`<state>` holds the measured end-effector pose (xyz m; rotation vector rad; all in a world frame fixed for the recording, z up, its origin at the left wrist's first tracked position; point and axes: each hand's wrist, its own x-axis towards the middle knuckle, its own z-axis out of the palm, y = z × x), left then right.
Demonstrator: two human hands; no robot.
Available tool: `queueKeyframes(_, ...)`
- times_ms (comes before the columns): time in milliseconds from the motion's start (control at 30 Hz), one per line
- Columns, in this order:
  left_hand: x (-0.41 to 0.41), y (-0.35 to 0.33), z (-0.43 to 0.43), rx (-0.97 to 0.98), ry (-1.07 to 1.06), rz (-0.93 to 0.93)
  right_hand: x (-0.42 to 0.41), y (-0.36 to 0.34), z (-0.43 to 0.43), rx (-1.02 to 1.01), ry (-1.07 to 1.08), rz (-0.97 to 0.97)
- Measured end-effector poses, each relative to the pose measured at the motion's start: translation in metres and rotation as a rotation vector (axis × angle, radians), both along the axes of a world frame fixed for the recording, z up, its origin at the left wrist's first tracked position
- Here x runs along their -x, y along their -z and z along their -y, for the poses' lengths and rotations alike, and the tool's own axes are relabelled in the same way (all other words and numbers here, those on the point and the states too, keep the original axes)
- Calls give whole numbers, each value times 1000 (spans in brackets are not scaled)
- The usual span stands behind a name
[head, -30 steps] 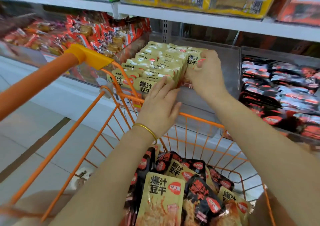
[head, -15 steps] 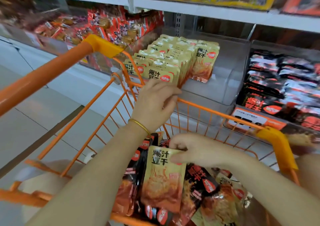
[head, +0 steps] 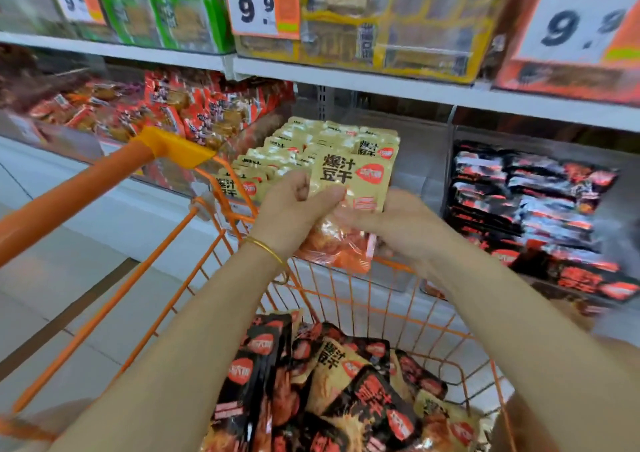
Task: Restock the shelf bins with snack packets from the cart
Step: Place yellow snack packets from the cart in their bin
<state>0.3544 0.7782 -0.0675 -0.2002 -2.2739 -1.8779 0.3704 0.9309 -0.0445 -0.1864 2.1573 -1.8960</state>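
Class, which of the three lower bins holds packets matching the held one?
The middle bin: its beige packets match the held packet; left bin red, right bin black.

Right hand [head: 403,224]: smeared by motion just right of the held packet [head: 351,183]; I can't tell whether its fingers grip.
Held packet: left side covered by the left hand [head: 294,205].
Beige stack [head: 294,153]: partly hidden behind the held packet.
Black packets [head: 533,209]: right of the held packet, print too blurred for me to read.
Price tag [head: 568,25]: above and right of the held packet, blurred, cut by the right edge.
Cart [head: 86,188]: below the held packet, its near end runs off the bottom edge.
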Motion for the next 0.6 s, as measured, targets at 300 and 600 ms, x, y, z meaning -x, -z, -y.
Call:
queueKeyframes(300, 9, 58, 7, 1034, -200, -382, 125, 40, 8, -300, 802, -59)
queueKeyframes(600, 11, 69, 5, 1067, -257, -449, 191, 88, -7, -606, 816, 40)
